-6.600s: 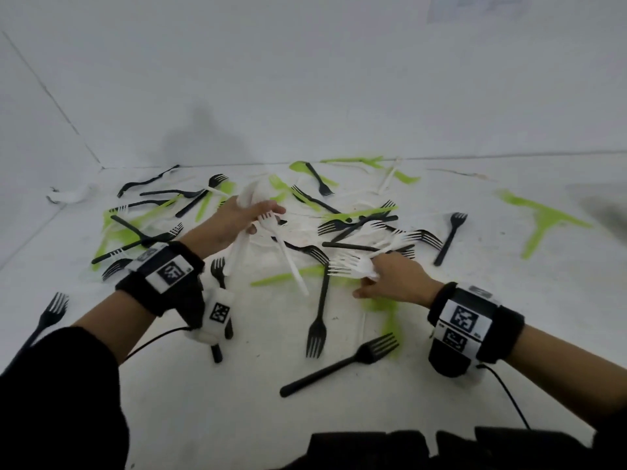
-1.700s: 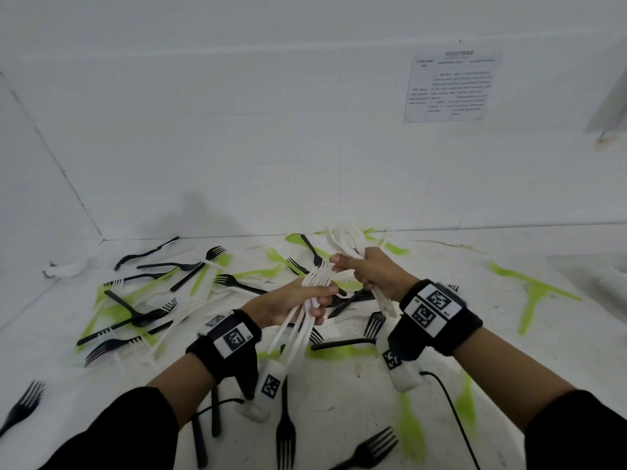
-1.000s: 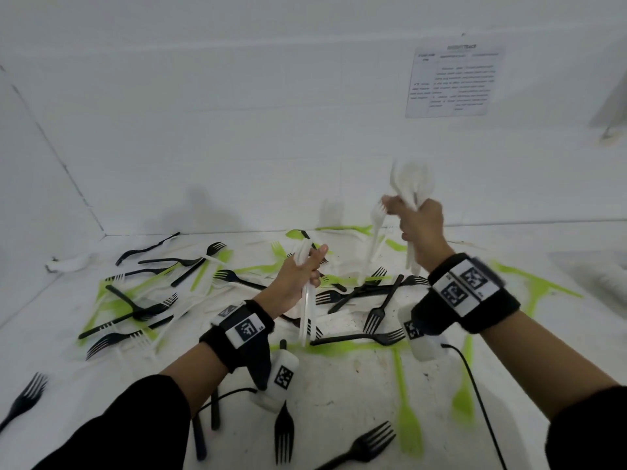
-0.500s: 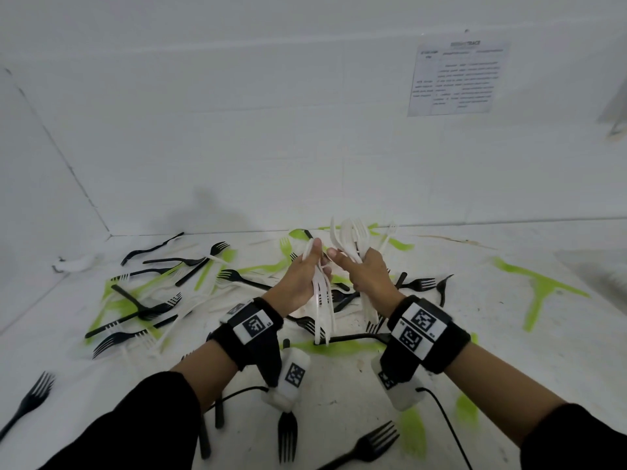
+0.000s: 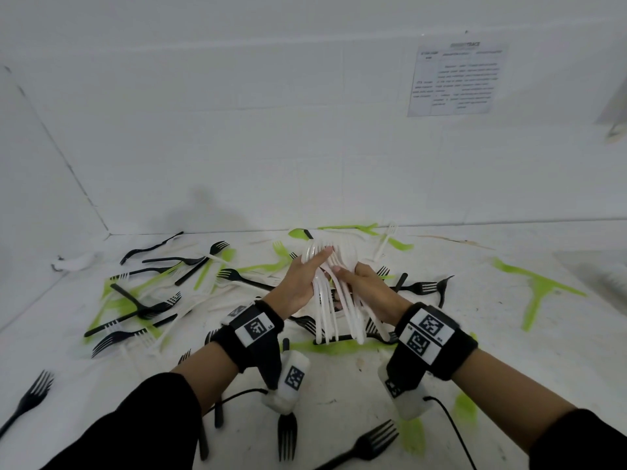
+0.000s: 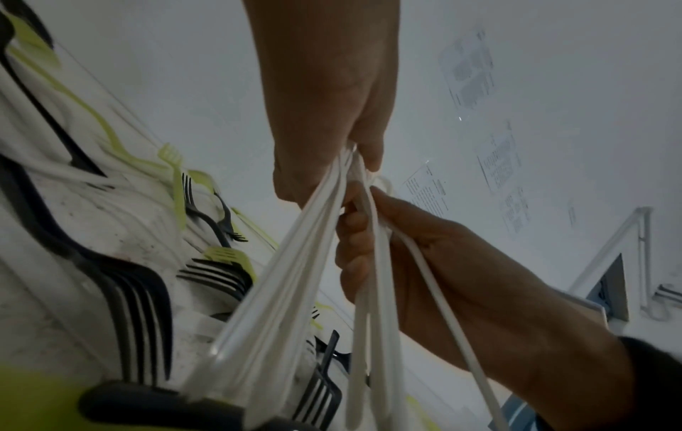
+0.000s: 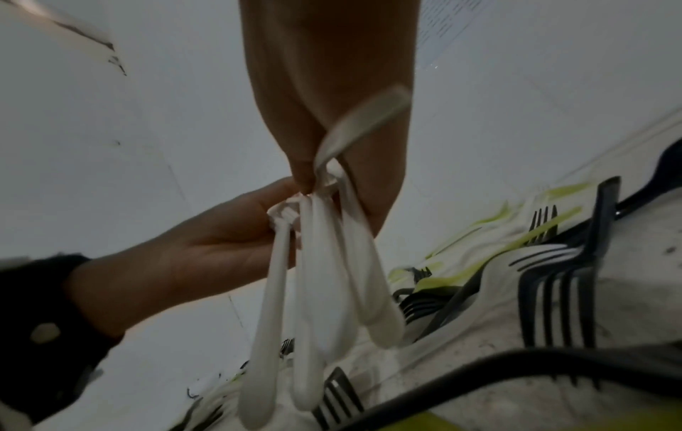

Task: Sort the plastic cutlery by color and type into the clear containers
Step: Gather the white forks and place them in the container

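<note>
Both hands are up over the middle of the white table (image 5: pixel 339 385), squeezing one bundle of white forks (image 5: pixel 334 300) between them, tines pointing far, handles hanging down toward the near side. The left hand (image 5: pixel 300 283) lies against it with fairly straight fingers; the right hand (image 5: pixel 364 290) has its fingers curled around the handles. Black forks (image 5: pixel 244 279) and green forks (image 5: pixel 539 293) are scattered everywhere below, thickest at left. The far wall (image 5: pixel 271 130) and left corner sit close behind.
</note>
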The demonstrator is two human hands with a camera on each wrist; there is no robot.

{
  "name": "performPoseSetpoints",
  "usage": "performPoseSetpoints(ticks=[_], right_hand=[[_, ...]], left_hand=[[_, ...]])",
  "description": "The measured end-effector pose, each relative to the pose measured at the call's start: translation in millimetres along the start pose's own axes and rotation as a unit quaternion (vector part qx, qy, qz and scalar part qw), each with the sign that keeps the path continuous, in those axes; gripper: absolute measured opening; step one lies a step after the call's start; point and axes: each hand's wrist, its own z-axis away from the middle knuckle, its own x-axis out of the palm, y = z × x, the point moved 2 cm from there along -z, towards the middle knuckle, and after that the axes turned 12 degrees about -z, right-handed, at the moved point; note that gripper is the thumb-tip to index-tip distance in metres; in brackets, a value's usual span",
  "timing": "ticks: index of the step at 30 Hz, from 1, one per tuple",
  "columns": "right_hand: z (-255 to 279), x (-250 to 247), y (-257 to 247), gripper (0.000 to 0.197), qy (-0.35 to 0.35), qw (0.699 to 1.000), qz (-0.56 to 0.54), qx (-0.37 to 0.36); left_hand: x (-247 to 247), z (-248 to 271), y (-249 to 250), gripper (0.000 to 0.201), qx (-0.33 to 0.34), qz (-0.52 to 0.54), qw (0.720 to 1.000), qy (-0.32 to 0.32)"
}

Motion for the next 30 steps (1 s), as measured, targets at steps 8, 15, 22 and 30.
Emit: performPoseSetpoints(ticks=[8, 15, 22, 30], right_hand=[[1, -8, 2, 0.022, 0.065, 0.997, -0.023, -0.02], [0, -9, -6, 0.04, 0.047, 0.997, 0.049, -0.041], [1, 7, -9, 0.034, -0.032, 0.999, -0.013, -0.027], [-2, -10, -14, 0.018, 0.148, 0.948, 0.246, -0.136]], left_hand=[[-11, -5, -3, 0.022, -0.017, 0.077, 0.995, 0.057], [-4, -2, -2, 0.016, 0.016, 0.0, 1.0, 0.019], [5, 7, 1, 0.023, 0.009, -0.016, 0.999, -0.043], [-8, 0, -7, 0.024, -0.023, 0.054, 0.998, 0.033]])
